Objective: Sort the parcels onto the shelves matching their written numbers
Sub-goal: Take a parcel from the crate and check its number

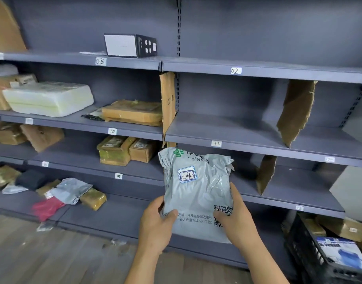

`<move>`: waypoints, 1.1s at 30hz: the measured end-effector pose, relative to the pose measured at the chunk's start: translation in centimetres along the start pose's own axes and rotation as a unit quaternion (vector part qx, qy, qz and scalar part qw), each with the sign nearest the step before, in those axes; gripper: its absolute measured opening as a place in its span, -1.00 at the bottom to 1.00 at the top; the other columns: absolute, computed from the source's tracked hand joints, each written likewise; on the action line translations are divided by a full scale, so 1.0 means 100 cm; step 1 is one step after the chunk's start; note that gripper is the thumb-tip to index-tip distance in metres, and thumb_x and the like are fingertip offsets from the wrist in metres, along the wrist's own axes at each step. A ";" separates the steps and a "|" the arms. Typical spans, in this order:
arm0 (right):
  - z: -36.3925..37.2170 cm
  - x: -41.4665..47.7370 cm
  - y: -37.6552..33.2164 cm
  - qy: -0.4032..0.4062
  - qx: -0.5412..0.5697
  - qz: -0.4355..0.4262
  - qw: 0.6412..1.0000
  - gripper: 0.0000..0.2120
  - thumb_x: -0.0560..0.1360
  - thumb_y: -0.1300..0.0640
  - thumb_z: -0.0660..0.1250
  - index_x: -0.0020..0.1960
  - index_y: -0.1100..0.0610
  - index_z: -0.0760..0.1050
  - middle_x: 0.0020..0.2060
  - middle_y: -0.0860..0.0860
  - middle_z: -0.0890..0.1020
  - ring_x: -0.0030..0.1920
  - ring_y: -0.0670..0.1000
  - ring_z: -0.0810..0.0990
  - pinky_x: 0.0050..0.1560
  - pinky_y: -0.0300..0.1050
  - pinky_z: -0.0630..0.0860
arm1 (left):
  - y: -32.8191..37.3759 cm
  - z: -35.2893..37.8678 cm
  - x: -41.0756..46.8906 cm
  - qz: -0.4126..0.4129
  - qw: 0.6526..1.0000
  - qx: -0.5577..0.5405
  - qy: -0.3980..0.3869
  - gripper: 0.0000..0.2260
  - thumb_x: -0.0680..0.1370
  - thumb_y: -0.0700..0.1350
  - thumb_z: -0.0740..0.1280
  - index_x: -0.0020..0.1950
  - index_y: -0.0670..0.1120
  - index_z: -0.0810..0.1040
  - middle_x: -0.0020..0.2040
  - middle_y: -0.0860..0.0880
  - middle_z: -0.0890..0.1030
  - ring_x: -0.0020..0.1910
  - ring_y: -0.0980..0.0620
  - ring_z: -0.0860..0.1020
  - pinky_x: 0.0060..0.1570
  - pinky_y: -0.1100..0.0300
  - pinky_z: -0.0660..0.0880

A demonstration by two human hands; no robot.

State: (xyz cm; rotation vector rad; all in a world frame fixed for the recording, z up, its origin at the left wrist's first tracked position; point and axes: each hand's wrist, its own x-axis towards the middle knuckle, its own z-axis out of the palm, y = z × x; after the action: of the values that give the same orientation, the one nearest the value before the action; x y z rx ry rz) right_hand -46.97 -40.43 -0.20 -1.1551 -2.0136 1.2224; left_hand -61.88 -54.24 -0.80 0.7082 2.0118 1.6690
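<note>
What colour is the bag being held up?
Light grey, with a green logo at the top, seen in the head view: bag.

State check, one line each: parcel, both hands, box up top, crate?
grey parcel: held upright, label 04 facing camera
left hand: grips parcel's lower left edge
right hand: grips parcel's lower right edge
black box: rests on shelf tagged 03
black crate: open-topped, parcels inside

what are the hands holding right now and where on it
Both hands hold the grey mailer bag marked 04, upright, by its lower part: the left hand grips the lower left edge, the right hand the lower right edge beside the QR code.
</note>
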 end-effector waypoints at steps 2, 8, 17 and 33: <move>0.007 0.008 -0.001 -0.018 -0.002 -0.003 1.000 -0.21 0.47 0.33 0.32 0.52 -0.27 0.17 0.18 -0.31 0.56 0.10 -0.19 0.56 -0.03 -0.23 0.50 | -0.004 -0.004 0.004 -0.002 1.000 0.007 0.016 -0.70 0.53 -0.31 0.37 0.12 0.06 0.60 -0.01 0.14 0.68 -0.14 0.32 0.60 -0.25 0.50 0.44; 0.022 0.040 -0.004 -0.064 -0.006 -0.022 0.998 -0.21 0.48 0.29 0.33 0.54 -0.27 0.14 0.19 -0.27 0.57 0.10 -0.14 0.58 0.04 -0.12 0.54 | -0.012 -0.006 0.020 -0.015 0.998 0.026 0.057 -0.71 0.55 -0.26 0.37 0.21 0.04 0.59 0.09 0.08 0.64 0.00 0.21 0.60 -0.14 0.41 0.45; 0.036 0.077 -0.005 -0.127 0.015 -0.028 0.991 -0.20 0.51 0.32 0.35 0.57 -0.20 0.13 0.29 -0.20 0.52 0.14 -0.09 0.53 -0.02 -0.27 0.44 | -0.015 -0.003 0.036 -0.042 0.992 0.037 0.114 -0.68 0.52 -0.32 0.35 0.15 0.04 0.60 0.01 0.11 0.68 -0.03 0.19 0.62 -0.08 0.28 0.48; 0.114 0.084 -0.018 -0.226 0.014 -0.037 0.973 -0.15 0.48 0.34 0.37 0.58 -0.23 0.12 0.31 -0.20 0.51 0.20 -0.10 0.49 0.10 -0.21 0.37 | -0.044 -0.062 0.033 -0.102 0.973 0.103 0.181 -0.58 0.45 -0.33 0.38 0.22 0.05 0.59 0.06 0.13 0.67 0.05 0.16 0.61 -0.03 0.30 0.49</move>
State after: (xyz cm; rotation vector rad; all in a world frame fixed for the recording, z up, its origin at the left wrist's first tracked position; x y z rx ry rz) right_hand -60.62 -38.73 -3.87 -0.8289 -2.3273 1.5789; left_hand -68.82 -57.53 -3.99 0.2573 2.4432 1.5715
